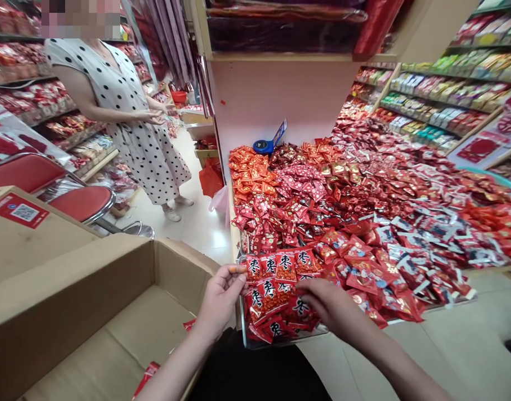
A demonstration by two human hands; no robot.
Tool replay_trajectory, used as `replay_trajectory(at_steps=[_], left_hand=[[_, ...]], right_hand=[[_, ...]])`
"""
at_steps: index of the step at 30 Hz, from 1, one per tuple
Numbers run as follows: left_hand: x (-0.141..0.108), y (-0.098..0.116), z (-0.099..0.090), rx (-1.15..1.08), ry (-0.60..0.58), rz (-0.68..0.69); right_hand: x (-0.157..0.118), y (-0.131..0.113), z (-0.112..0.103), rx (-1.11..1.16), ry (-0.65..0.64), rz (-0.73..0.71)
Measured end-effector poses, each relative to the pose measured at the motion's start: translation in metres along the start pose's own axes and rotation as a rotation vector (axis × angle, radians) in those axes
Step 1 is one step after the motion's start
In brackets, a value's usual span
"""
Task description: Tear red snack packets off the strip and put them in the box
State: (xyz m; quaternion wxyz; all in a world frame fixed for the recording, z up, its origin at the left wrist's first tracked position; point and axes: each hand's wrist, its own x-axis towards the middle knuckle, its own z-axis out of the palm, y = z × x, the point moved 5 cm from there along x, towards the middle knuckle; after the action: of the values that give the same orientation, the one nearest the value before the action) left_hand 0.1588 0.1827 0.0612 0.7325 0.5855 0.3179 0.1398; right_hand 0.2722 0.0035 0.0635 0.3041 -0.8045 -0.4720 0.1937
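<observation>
You stand in a crowded sweet shop, with shelves (443, 106) of boxed goods climbing the right wall and a broad, sloping worktop (481, 334) spread before you, its pale edge showing beyond a thick carpet of glossy foil-wrapped sweets (364, 184) in reds, pinks and golds. At the near corner lies a small heap of flat, crinkly red packets (276, 292), each printed with a bold white character, resting in what looks like a clear-walled tray. Your left hand (220, 298) pinches the top left packet of that heap, thumb and forefinger closed on its edge, so this grip is clamped on plastic film. Your right hand (333, 309) lies palm down on the right side of the same heap, fingers curled over the packets; whether this grip actually clasps one you cannot tell. To your left an open cardboard box (92, 312) sits with matt brown walls and a few red packets on its floor. Behind it are red padded chairs (82, 200) with metal frames. A person in a white dotted dress (130, 111) stands in the aisle, and a blue round scale (264, 146) rests at the back of the worktop
</observation>
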Motion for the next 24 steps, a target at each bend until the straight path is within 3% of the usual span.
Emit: replay_trajectory(at_steps=[5,10,17,24], left_hand=[[0.007,-0.014,-0.002,0.083,-0.038,-0.089],[0.017,-0.030,0.002,0.171,-0.158,-0.096],[0.020,-0.029,0.013,0.428,-0.237,-0.071],[0.022,-0.028,0.015,0.649,-0.266,-0.001]], right_hand=[[0.028,-0.001,-0.035,-0.035,0.137,-0.060],[0.055,0.015,-0.057,-0.090,0.171,0.035],[0.087,0.020,-0.036,-0.086,0.037,0.013],[0.104,0.033,-0.031,-0.178,0.072,0.020]])
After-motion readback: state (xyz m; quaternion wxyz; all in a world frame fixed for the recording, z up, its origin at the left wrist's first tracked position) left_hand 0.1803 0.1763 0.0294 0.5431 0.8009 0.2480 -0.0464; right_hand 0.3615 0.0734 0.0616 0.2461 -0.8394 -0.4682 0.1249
